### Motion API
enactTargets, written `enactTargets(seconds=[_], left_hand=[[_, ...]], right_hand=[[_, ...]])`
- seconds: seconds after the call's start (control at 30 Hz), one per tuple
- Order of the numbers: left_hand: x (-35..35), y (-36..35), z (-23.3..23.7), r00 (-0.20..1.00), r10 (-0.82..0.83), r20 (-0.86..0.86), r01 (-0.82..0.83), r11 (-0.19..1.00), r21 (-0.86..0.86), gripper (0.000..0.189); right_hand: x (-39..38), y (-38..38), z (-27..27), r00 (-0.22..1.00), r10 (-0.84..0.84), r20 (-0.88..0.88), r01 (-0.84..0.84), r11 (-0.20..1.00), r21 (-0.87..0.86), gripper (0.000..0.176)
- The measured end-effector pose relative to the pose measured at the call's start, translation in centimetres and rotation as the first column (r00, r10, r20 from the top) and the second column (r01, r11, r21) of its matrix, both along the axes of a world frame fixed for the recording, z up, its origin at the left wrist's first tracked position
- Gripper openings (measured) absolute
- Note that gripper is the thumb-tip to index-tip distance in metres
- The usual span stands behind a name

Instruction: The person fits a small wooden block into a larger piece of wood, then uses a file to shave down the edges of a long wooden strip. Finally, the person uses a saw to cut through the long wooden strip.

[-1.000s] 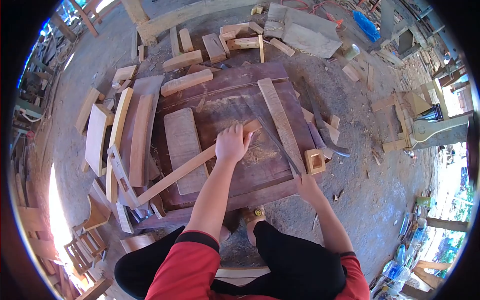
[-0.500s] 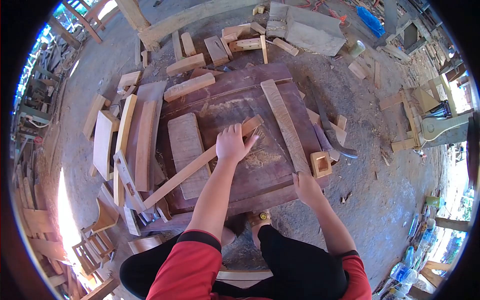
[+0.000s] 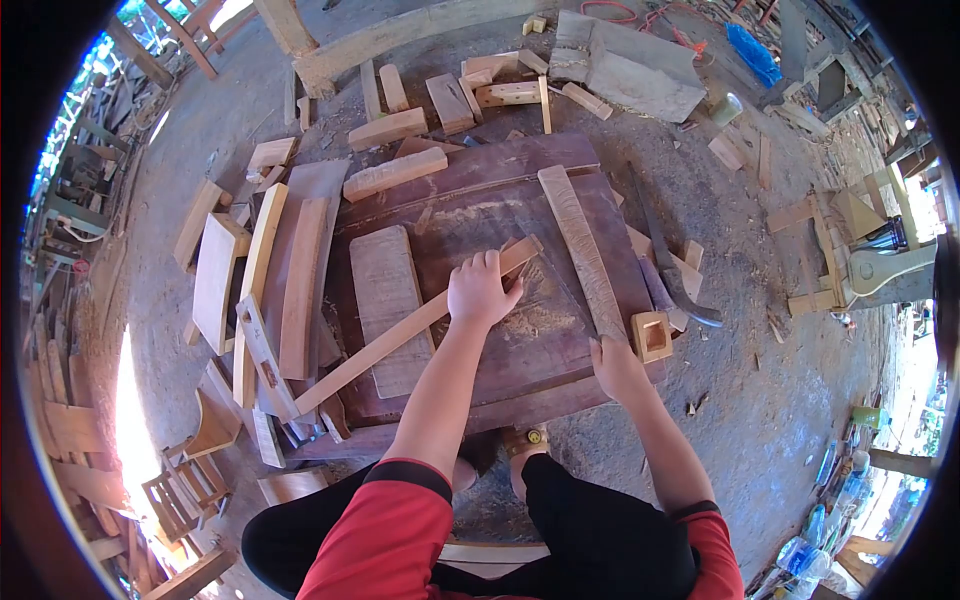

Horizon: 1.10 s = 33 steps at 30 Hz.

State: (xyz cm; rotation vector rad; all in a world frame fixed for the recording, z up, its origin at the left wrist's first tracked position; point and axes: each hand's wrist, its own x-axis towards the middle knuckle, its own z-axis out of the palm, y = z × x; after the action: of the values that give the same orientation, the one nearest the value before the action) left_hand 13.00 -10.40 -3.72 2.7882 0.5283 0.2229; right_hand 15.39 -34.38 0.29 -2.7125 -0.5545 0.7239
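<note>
My left hand (image 3: 478, 290) is wrapped round a long narrow wooden strip (image 3: 385, 346), near its upper end. The strip lies slantwise over a flat grey-brown board (image 3: 378, 270) on a low dark wooden panel (image 3: 470, 384). At the panel's right side, my right hand (image 3: 618, 368) is closed at the lower end of a long rough plank (image 3: 580, 245); its fingertips are partly hidden. Just right of this hand sits a small square wooden block with a hollow (image 3: 652, 337).
Wood pieces (image 3: 388, 129) lie beyond the panel, with more boards (image 3: 215, 280) on its left. A curved blade tool (image 3: 672, 265) is on the right. A large grey slab (image 3: 628, 65) lies farther off. A wooden frame (image 3: 822, 245) stands at far right.
My left hand has opened its thumb less and now wraps closer round the strip. The whole view has shifted slightly, with things appearing a little farther right.
</note>
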Motion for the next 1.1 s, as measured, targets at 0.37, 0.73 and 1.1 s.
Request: enactTargets(seconds=[0.37,0.73,1.1], left_hand=[[0.1,-0.1,0.1,1.000,0.009,0.002,-0.009,1.000,0.010,0.042],[0.3,-0.9,0.7,0.994,0.040,-0.100,-0.036,0.998,0.044,0.050],[0.2,-0.6,0.6,0.995,0.031,-0.097,-0.030,0.999,0.019,0.049]], right_hand=[[2.7,5.2,-0.6,1.000,0.005,-0.030,-0.002,0.997,0.082,0.036],[5.6,9.6,-1.0,0.999,0.025,-0.048,-0.019,0.991,0.130,0.038],[-0.6,-2.5,1.5,0.997,0.040,-0.063,-0.042,0.999,-0.021,0.035]])
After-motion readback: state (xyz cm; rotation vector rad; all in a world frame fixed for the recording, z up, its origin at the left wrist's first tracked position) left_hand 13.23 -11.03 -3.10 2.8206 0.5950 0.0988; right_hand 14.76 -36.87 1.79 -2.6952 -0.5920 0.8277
